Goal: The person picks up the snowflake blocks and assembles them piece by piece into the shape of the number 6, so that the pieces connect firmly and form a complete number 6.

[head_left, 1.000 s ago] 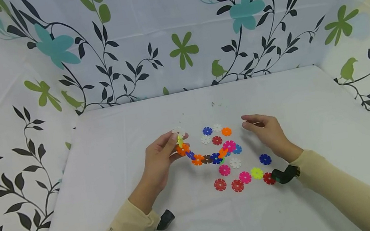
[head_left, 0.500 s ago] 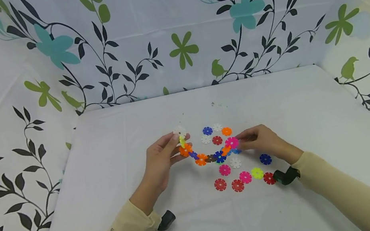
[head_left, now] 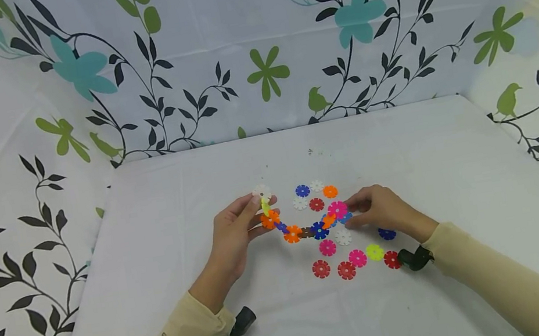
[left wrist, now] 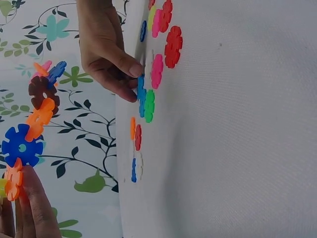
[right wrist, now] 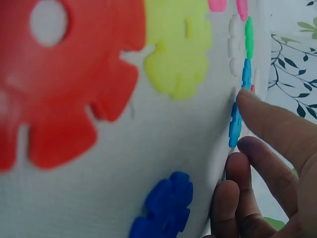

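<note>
My left hand (head_left: pixel 232 235) pinches one end of a chain of slotted plastic flower discs (head_left: pixel 292 235), at its white and yellow links. The chain sags to the right in a curve and ends in a pink disc (head_left: pixel 337 210), raised above the table in the left wrist view. My right hand (head_left: pixel 384 208) is low at the table, thumb and forefinger curled at the edges of a light blue flower disc (right wrist: pixel 236 126). In the head view the pink link partly covers that disc. A green disc (left wrist: pixel 149 106) lies beside it in the left wrist view.
Loose flower discs lie about on the white table (head_left: pixel 430 148): a dark blue one (head_left: pixel 387 233) under the right wrist, a yellow one (head_left: pixel 374 252), and several red, pink, white and orange ones. A patterned cloth (head_left: pixel 204 25) hangs behind the table.
My right hand has come left and down from the right side to the light blue disc, its thumb and forefinger now at its edges. My left hand has shifted slightly right with the chain.
</note>
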`<state>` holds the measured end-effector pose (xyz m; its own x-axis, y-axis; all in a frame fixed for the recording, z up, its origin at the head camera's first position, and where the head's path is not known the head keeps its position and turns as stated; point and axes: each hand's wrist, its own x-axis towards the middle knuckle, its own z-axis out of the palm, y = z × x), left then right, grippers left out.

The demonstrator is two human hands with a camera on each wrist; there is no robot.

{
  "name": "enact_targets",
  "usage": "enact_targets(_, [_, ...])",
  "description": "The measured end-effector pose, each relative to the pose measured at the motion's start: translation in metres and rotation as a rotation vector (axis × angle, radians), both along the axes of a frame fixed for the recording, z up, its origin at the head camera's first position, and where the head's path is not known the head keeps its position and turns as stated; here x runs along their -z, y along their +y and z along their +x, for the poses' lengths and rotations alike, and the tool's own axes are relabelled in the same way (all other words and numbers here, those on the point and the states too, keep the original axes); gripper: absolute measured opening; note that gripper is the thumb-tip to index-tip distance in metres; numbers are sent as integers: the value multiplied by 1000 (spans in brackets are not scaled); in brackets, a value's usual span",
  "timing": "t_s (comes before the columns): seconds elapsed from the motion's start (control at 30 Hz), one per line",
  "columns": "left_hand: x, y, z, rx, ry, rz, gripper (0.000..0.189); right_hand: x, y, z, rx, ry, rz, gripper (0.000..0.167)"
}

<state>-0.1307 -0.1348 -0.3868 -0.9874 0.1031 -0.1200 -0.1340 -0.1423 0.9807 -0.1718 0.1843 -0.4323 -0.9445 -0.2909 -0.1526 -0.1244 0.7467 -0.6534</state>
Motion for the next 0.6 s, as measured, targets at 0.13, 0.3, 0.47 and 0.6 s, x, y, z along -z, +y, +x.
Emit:
enact_targets(0.13, [1,0,0,2,3,-7,39,-2,-2,1,-4,17,21,42])
enact_targets(0.3, [2,1,1,15,5,-11,34,-4,-2,-1,-26,18,26,36])
enact_targets(0.47, [3,2,3,44,20,-20,34,-6,-1,-3,-52,16,-8,24])
enact_targets(0.6, [3,3,3,68,15,-26,34,-11,-1,-5,-43,25,-52,16])
